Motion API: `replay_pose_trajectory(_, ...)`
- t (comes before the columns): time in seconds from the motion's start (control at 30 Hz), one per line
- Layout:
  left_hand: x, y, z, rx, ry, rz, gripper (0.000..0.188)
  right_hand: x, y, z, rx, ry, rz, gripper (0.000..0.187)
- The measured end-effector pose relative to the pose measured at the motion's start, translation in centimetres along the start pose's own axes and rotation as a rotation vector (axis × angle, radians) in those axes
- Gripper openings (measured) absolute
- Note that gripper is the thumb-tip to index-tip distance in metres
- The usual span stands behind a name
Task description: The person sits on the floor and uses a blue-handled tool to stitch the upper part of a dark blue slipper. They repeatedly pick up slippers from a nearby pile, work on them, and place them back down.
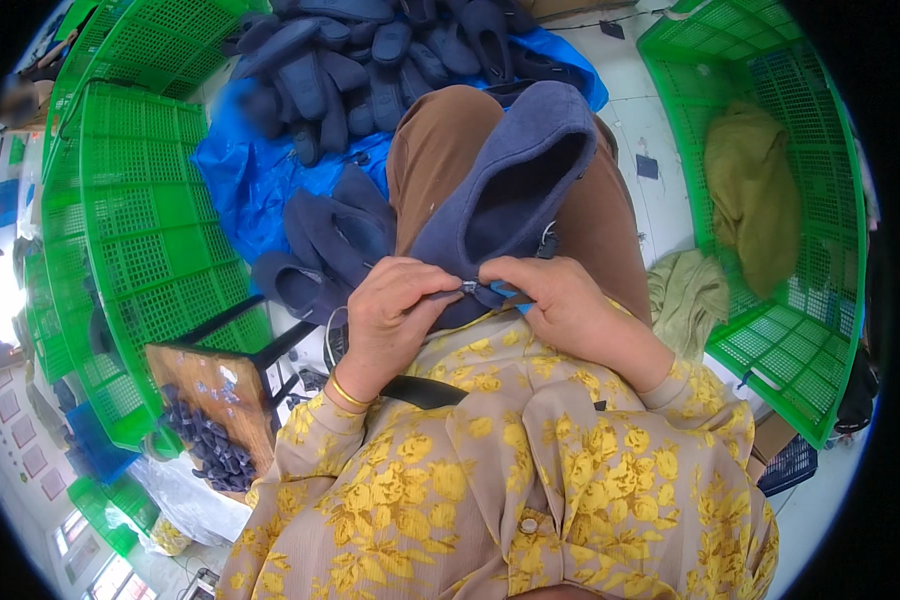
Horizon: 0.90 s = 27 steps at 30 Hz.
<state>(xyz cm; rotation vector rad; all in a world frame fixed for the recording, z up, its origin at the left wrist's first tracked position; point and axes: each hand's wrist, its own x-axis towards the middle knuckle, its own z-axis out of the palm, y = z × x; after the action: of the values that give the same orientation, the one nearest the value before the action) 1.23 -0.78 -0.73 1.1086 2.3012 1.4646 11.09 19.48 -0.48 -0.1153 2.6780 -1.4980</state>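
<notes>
A navy fabric slipper (515,170) lies across my lap with its toe pointing away and its foot opening facing up. At its near end, my left hand (395,305) pinches a small dark piece with a light mark (467,287) between thumb and fingertips. Opposite it, my right hand (560,300) is closed, its thumb pressed against the slipper's near edge by that same small piece. What the right fingers hold underneath is partly hidden. Two more navy slippers (300,285) rest just beyond my left hand, beside my leg.
A pile of navy slippers (380,70) lies on a blue plastic sheet (240,200) ahead. Green perforated crates stand at left (150,240) and right (830,230), the right one holding olive cloth (755,190). A wooden stool (200,385) at lower left bears several small dark pieces.
</notes>
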Motion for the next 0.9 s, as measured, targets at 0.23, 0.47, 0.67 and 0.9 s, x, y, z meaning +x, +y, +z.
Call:
replay_pose_trajectory(0.23, -0.1, 0.0, 0.3, 0.016, 0.017, -0.004, 0.02, 0.8, -0.9, 1.2, -0.102, 0.02, 0.151, 0.041)
replay_pose_trajectory(0.47, -0.6, 0.0, 0.5, 0.036, 0.056, -0.002, 0.021, 1.9, -1.7, 1.3, -0.115, 0.069, 0.001, 0.041)
replay_pose_trajectory(0.67, -1.1, -0.4, 0.8, 0.006, 0.056, 0.008, 0.021, 3.7, -2.9, -1.2, -0.269, -0.189, 0.033, 0.024)
replay_pose_trajectory(0.9, -0.2, 0.3, 0.5, 0.023, 0.016, 0.015, 0.019, 5.7, -3.2, -0.8, 0.17, 0.228, -0.125, 0.01)
